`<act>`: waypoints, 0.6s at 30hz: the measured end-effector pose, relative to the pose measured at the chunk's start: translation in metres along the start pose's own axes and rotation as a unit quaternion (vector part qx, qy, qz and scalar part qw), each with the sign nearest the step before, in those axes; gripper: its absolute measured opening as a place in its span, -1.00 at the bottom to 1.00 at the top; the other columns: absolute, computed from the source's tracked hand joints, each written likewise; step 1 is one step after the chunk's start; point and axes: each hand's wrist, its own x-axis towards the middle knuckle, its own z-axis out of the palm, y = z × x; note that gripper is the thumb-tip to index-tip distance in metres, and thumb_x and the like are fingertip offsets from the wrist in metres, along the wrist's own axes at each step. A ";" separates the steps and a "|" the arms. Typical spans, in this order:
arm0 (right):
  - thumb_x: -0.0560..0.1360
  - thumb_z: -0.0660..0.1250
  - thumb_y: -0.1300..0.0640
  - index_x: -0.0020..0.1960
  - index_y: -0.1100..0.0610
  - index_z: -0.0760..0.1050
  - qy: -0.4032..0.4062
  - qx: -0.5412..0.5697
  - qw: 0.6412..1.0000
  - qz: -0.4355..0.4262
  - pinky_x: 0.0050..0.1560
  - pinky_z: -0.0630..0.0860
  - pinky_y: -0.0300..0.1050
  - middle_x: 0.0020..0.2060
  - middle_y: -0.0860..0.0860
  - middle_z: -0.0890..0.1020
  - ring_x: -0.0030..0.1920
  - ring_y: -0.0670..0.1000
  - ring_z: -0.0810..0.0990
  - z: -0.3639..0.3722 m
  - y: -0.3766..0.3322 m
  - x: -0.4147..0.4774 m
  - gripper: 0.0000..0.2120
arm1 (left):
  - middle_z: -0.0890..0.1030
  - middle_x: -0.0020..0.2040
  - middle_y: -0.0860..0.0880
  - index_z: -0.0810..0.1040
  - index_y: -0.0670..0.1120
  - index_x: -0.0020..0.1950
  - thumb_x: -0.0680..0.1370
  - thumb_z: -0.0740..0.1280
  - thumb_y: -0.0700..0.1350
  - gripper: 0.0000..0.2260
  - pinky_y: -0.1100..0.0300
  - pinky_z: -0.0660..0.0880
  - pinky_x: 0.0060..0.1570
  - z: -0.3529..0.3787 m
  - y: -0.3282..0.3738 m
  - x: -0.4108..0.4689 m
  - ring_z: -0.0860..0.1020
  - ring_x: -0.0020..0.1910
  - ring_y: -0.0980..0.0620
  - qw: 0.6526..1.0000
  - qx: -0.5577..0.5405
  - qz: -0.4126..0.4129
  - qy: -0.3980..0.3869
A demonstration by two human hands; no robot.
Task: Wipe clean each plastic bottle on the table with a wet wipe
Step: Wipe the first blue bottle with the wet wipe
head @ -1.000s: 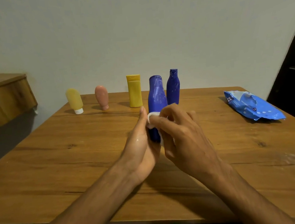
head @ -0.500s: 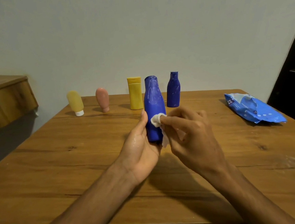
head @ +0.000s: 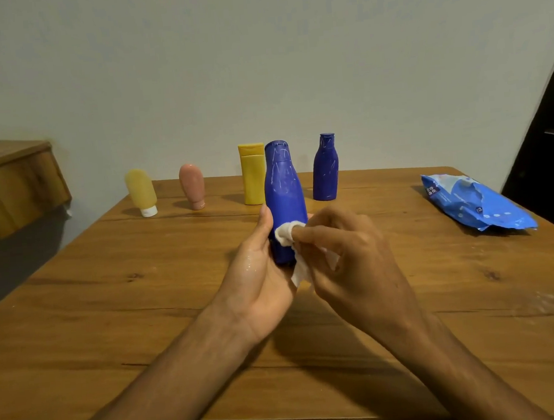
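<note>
Large blue bottle (head: 284,192) is held upright over the middle of the table (head: 110,308) — lower body gripped by the left hand (head: 258,278), fingers curled round it. Wet wipe (head: 286,234) is pinched in the right hand (head: 350,260) and pressed to the bottle's front. Left palm looks wet — bottle could be twisted loose if the wipe is pushed hard. White streaks (head: 280,162) near the neck could be missed.

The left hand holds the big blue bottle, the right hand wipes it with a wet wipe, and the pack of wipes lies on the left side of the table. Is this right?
Not fully. The head view shows the pack of wipes on the right side of the table, not the left. The rest is correct.
</note>
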 end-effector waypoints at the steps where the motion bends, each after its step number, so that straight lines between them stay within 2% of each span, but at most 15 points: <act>1: 0.41 0.43 0.17 0.08 0.08 0.59 0.010 0.004 1.000 0.005 -0.21 0.49 -0.08 -0.10 -0.01 0.55 -0.12 -0.05 0.50 0.001 0.002 0.002 -0.75 | 0.61 0.01 -0.15 0.48 -0.24 0.34 0.62 0.16 0.10 -0.53 0.11 0.48 0.23 0.001 -0.001 -0.001 0.61 -0.04 0.01 1.000 -0.007 0.006 0.004; 3: 0.41 0.43 0.17 0.13 0.09 0.57 0.021 -0.005 1.000 0.010 -0.17 0.50 -0.03 -0.05 0.01 0.54 -0.07 -0.06 0.48 0.002 0.005 0.004 -0.71 | 0.58 0.09 -0.17 0.45 -0.24 0.38 0.63 0.15 0.08 -0.52 0.10 0.38 0.37 0.003 -0.002 0.000 0.57 0.06 -0.01 1.000 -0.022 0.011 0.011; 4: 0.42 0.43 0.18 0.14 0.08 0.56 0.015 -0.015 1.000 0.002 -0.16 0.50 -0.03 -0.03 0.02 0.53 -0.05 -0.07 0.46 0.003 0.006 0.003 -0.70 | 0.58 0.08 -0.17 0.44 -0.24 0.39 0.63 0.16 0.08 -0.52 0.09 0.39 0.35 0.002 -0.003 0.000 0.57 0.07 -0.01 1.000 -0.027 0.009 0.011; 7: 0.45 0.33 0.10 0.11 0.01 0.52 -0.023 -0.043 0.998 -0.041 -0.13 0.44 -0.06 -0.01 -0.01 0.50 -0.03 -0.09 0.40 0.006 0.002 -0.003 -0.77 | 0.61 -0.05 -0.15 0.45 -0.25 0.38 0.62 0.19 0.13 -0.48 0.11 0.51 0.16 -0.003 -0.001 0.002 0.60 -0.02 0.00 1.000 -0.027 -0.008 0.010; 10: 0.48 0.19 0.00 0.04 -0.01 0.54 -0.069 -0.072 0.993 -0.071 -0.10 0.37 -0.09 -0.02 -0.02 0.49 -0.02 -0.07 0.42 0.006 -0.003 -0.005 -0.78 | 0.62 -0.05 -0.14 0.51 -0.24 0.32 0.59 0.23 0.17 -0.47 0.12 0.62 0.00 -0.006 0.000 0.004 0.62 0.01 -0.01 0.999 -0.019 -0.032 0.006; 12: 0.46 0.15 -0.02 0.03 -0.01 0.55 -0.085 -0.083 0.990 -0.081 -0.11 0.33 -0.13 -0.04 -0.03 0.48 -0.03 -0.06 0.42 0.003 -0.004 -0.004 -0.74 | 0.61 -0.02 -0.14 0.51 -0.22 0.32 0.59 0.22 0.18 -0.48 0.10 0.60 0.06 -0.005 0.000 0.003 0.60 0.06 -0.02 0.999 -0.009 -0.035 0.003; 14: 0.43 0.22 0.03 0.03 -0.01 0.55 -0.087 -0.075 0.989 -0.091 -0.12 0.36 -0.11 -0.05 -0.04 0.48 -0.05 -0.08 0.41 -0.001 0.000 -0.003 -0.77 | 0.57 0.03 -0.16 0.50 -0.21 0.35 0.60 0.20 0.18 -0.47 0.06 0.54 0.16 -0.005 0.000 0.003 0.56 0.11 -0.03 0.999 -0.003 -0.034 -0.002; 16: 0.41 0.31 0.10 0.04 0.00 0.56 -0.070 -0.050 0.992 -0.087 -0.14 0.39 -0.12 -0.07 -0.04 0.50 -0.06 -0.13 0.38 -0.005 0.004 -0.002 -0.79 | 0.59 0.03 -0.16 0.48 -0.20 0.38 0.62 0.17 0.17 -0.48 0.06 0.59 0.08 -0.005 0.001 0.003 0.59 0.05 -0.02 0.999 -0.012 -0.029 -0.018; 18: 0.43 0.31 0.11 0.05 0.03 0.56 -0.040 -0.019 0.996 -0.072 -0.16 0.40 -0.20 -0.07 -0.03 0.52 -0.06 -0.16 0.38 -0.008 0.008 -0.001 -0.79 | 0.62 0.00 -0.17 0.48 -0.20 0.36 0.63 0.15 0.15 -0.51 0.08 0.62 0.02 -0.004 0.003 0.003 0.63 -0.03 -0.02 0.999 -0.020 -0.014 -0.025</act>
